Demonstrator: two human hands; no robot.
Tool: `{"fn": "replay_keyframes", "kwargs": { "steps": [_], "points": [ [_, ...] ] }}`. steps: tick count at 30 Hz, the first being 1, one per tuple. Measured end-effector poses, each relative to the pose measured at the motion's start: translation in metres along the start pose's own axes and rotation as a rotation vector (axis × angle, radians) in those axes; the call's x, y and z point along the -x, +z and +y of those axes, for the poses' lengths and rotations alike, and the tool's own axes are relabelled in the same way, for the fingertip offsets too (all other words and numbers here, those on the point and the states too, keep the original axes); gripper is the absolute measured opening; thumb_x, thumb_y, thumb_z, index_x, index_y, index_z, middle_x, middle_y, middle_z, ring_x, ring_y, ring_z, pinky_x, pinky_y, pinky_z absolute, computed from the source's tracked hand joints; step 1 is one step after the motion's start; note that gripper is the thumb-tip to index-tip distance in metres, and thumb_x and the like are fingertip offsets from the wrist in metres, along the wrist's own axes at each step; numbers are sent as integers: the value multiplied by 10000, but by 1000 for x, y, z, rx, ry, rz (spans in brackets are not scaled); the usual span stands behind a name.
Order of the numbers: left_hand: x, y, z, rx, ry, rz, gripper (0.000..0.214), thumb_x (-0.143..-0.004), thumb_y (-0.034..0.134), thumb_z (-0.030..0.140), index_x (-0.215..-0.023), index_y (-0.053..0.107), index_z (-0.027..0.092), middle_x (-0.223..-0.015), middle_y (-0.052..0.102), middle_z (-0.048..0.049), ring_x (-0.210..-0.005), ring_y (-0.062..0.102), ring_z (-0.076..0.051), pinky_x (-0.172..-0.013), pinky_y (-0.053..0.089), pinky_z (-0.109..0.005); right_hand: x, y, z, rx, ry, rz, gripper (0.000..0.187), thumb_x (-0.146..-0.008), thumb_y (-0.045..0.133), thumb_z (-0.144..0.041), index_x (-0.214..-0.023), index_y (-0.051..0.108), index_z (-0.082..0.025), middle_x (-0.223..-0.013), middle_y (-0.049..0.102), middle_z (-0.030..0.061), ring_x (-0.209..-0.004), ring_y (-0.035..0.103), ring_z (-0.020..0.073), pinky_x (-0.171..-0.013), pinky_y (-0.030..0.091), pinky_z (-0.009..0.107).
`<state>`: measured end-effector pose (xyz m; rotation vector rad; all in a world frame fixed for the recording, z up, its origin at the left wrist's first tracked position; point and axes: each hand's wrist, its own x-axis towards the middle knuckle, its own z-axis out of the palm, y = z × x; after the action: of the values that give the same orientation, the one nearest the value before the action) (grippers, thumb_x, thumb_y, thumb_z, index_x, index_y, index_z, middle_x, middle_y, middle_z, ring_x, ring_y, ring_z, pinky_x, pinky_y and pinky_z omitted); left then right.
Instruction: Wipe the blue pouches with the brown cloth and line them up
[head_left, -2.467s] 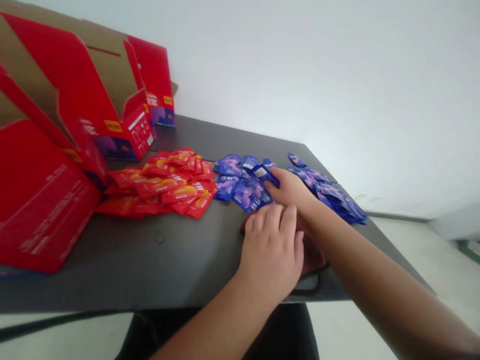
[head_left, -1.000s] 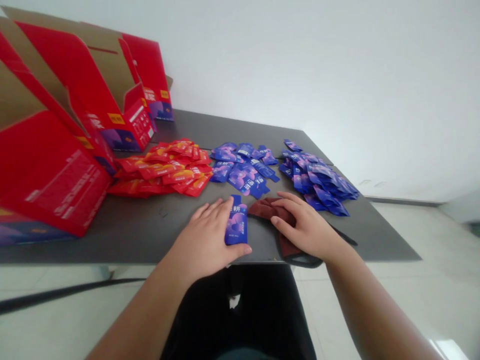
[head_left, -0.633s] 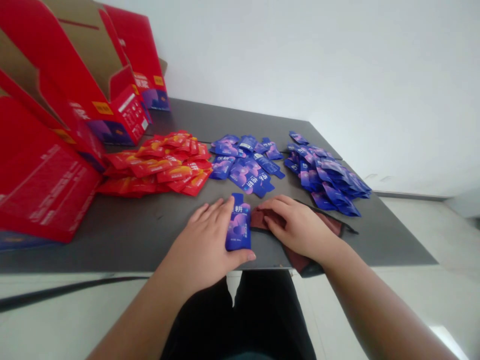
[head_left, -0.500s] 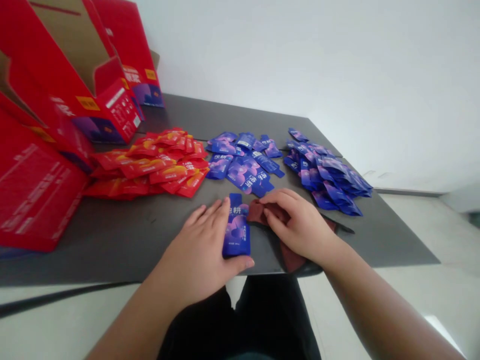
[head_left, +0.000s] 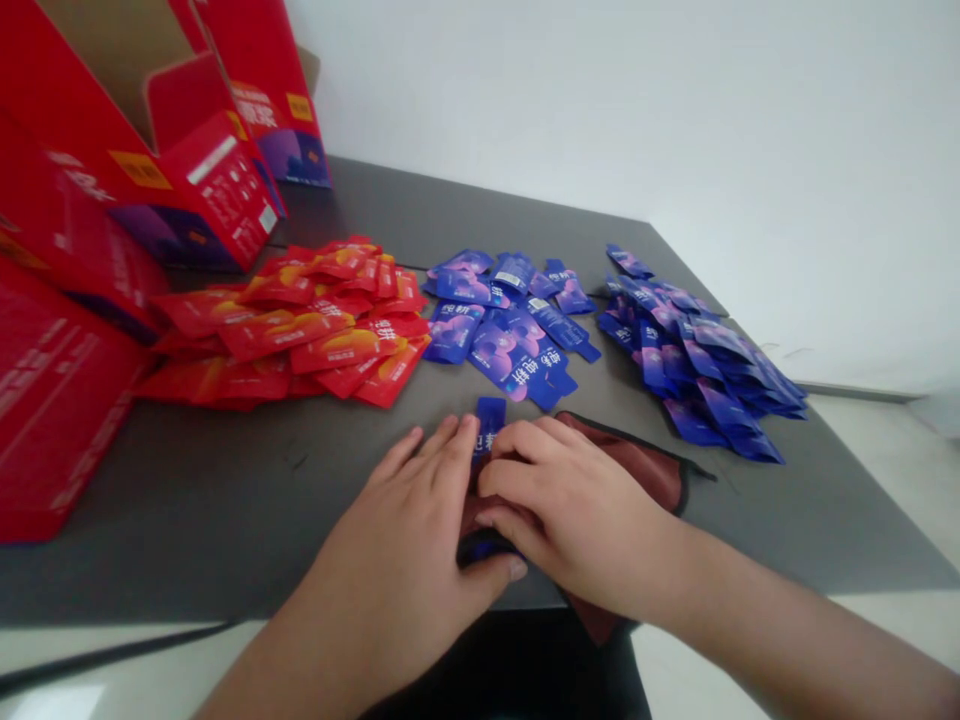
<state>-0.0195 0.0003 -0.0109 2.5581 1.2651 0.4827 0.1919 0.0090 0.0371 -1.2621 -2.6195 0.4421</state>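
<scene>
A blue-purple sachet (head_left: 489,418) lies flat on the table in front of me, its upper end showing between my hands. My left hand (head_left: 420,515) lies flat against its left side, fingers stretched out and the thumb along its lower edge. My right hand (head_left: 577,500) is closed on a brown cloth (head_left: 649,468) with black edging and presses a fold of it over the sachet. Most of the sachet is hidden by the cloth and fingers. The cloth's lower corner hangs past the table's front edge.
Red sachets (head_left: 322,325) are heaped at the left. Loose blue sachets (head_left: 517,345) lie in the middle, and another blue heap (head_left: 697,350) sits to the right. Tall red cartons (head_left: 217,190) stand on the grey table (head_left: 247,530) at the left, with a white wall (head_left: 600,100) behind.
My right hand has moved left and down, bringing the cloth onto the sachet. My left hand stays beside it. The view has shifted slightly closer to the table.
</scene>
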Motion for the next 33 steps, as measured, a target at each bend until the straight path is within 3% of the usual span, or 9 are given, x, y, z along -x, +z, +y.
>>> {"fn": "replay_keyframes", "kwargs": {
  "steps": [8,11,14,17,21,26,33],
  "points": [
    [1,-2,0,-27,-16,-38,1132,-874,755,693,-1688,261,79,-1716,406,-222,-1581,429,-369,-1314,355,-560,-27,6,17,255,125,65,175,-1093,541,-284,-1030,678,-196,-1020,650,97,-889,623,257,-820,507,420],
    [3,-2,-1,-30,-22,-28,1228,-834,755,760,-1694,229,59,-1722,367,-262,-1595,396,-396,-1306,364,-566,-25,1,23,205,148,150,145,-1093,529,-244,-1087,666,-197,-1055,681,105,-960,660,271,-850,531,421],
    [5,-3,-1,-27,8,-28,1136,-926,619,784,-1686,233,32,-1712,366,-289,-1592,399,-399,-1293,374,-579,-14,-10,20,61,126,258,194,-1071,580,-240,-1257,632,-223,-1170,715,100,-1050,683,273,-914,556,434],
    [5,-4,-2,-41,34,-21,954,-1041,484,700,-1670,257,20,-1703,385,-288,-1587,414,-378,-1281,390,-573,0,-18,6,-136,29,152,257,-1036,636,-212,-1290,647,-252,-1225,719,72,-1121,681,245,-983,556,402],
    [5,-2,-3,-57,60,-30,1042,-972,648,672,-1672,224,26,-1696,410,-276,-1572,444,-365,-1285,394,-557,7,-14,-8,-210,-65,-73,118,-1041,666,-224,-1126,730,-275,-1149,713,23,-1093,657,219,-943,531,377],
    [4,1,-4,-42,51,-17,1111,-919,740,658,-1681,192,64,-1677,449,-272,-1548,481,-369,-1276,412,-561,-5,-4,0,-116,-67,-48,90,-1056,640,-254,-1047,728,-238,-1067,681,37,-1026,627,231,-930,495,410],
    [2,-2,-1,-61,-5,-9,1186,-873,779,677,-1664,193,16,-1654,437,-334,-1529,493,-421,-1238,461,-584,-34,2,15,91,122,41,90,-1045,596,-214,-1023,682,-205,-1021,646,60,-927,623,235,-853,487,390]
  ]
}}
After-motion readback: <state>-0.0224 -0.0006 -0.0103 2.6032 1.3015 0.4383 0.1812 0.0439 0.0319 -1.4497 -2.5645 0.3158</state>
